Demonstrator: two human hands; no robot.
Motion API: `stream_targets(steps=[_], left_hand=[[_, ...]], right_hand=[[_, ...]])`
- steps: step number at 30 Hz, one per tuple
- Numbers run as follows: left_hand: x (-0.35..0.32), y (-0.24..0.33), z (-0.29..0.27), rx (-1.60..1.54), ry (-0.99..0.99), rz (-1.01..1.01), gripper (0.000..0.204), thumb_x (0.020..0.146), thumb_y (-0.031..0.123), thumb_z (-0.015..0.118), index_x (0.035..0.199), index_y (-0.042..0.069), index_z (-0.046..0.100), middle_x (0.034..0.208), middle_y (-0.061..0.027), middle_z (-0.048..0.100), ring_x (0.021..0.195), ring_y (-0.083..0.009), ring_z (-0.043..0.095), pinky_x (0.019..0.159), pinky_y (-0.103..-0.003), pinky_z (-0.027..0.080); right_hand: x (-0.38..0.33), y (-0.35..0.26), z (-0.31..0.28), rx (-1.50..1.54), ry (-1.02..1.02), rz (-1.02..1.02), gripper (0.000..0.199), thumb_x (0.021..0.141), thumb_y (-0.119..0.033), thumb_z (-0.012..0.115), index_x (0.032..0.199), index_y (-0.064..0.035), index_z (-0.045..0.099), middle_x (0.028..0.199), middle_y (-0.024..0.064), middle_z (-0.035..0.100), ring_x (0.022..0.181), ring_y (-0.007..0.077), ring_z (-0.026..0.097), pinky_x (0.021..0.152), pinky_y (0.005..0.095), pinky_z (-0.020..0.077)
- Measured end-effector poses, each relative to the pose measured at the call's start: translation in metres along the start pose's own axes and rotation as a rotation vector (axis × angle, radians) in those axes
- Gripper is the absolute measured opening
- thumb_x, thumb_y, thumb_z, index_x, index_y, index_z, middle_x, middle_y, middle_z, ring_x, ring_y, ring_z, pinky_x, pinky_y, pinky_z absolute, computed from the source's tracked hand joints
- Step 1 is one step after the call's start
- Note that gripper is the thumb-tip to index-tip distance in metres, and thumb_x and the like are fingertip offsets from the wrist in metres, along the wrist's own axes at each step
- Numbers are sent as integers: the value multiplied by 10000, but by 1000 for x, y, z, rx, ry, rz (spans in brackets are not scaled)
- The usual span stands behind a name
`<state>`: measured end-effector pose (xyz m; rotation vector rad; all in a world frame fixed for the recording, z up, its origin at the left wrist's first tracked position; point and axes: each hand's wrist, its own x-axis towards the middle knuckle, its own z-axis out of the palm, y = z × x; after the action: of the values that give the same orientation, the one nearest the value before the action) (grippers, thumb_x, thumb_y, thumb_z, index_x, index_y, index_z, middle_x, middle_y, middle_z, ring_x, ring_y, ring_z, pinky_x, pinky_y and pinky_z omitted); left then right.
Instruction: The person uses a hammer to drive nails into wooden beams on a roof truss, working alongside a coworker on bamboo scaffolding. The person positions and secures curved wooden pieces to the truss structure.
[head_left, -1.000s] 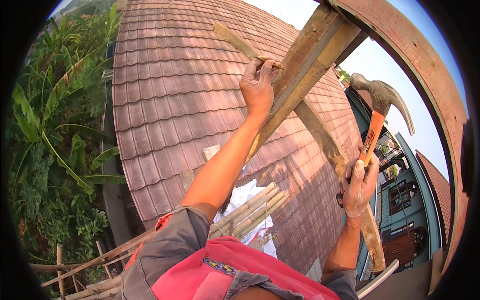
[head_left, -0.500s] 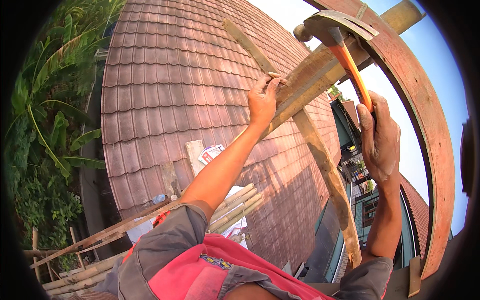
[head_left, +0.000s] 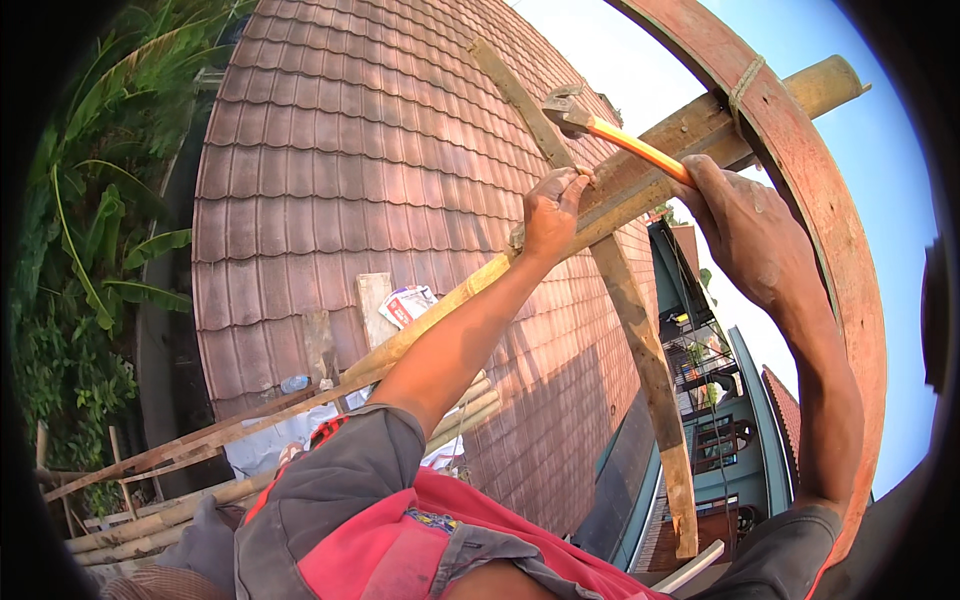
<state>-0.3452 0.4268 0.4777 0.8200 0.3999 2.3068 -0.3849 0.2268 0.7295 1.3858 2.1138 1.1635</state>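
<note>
The fingers (head_left: pixel 575 180) of the left hand (head_left: pixel 548 215), at centre frame, are pinched together against the bamboo pole (head_left: pixel 640 190) where it crosses the wooden batten (head_left: pixel 640 340); what they pinch is too small to tell. The right hand (head_left: pixel 745 225), right of centre, is wrapped fully around the orange handle of the hammer (head_left: pixel 600 125). The hammer head sits in the upper centre, just above the left hand and apart from it. The curved red timber (head_left: pixel 850 300) arcs down the right side. Farther off, the tiled roof (head_left: pixel 350 180) fills the centre left, with green foliage (head_left: pixel 90 250) at the left edge.
</note>
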Motion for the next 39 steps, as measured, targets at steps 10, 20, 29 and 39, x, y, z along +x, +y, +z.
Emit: stream_targets(steps=[10,20,29,39], left_hand=[[-1,12,-1,-173,-1,-173,186,1068,164,719,1108,-3,790,1079,-52,785,1000,-146,702,933,-320,533],[-33,-35,-49,729,-414,-284,1020,594,684,976,1266,-8,647,1164,-244,755,1090,-434,740,956,-517,588],[-36,-32,-52,769,-317,-207,1024,608,697,955,1323,23,669,1050,-227,794,1006,-403,777,890,-491,610],[-40,-35,-48,757,-331,-278,971,654,677,938,1332,32,681,1040,-219,798,994,-401,778,883,-492,605]], right_hand=[[15,2,0,-56,-281,57,257,1147,-290,527,1096,-38,525,810,224,635,755,448,635,697,545,492],[-3,7,-107,640,749,-279,363,1190,-361,485,1206,-44,661,772,19,562,578,104,481,504,313,404],[14,1,-20,-93,-171,29,333,1155,-334,519,1021,-29,513,795,238,627,754,422,652,698,550,493],[0,0,1,77,164,-106,391,1166,-412,475,1066,-45,566,791,191,664,739,363,693,671,539,517]])
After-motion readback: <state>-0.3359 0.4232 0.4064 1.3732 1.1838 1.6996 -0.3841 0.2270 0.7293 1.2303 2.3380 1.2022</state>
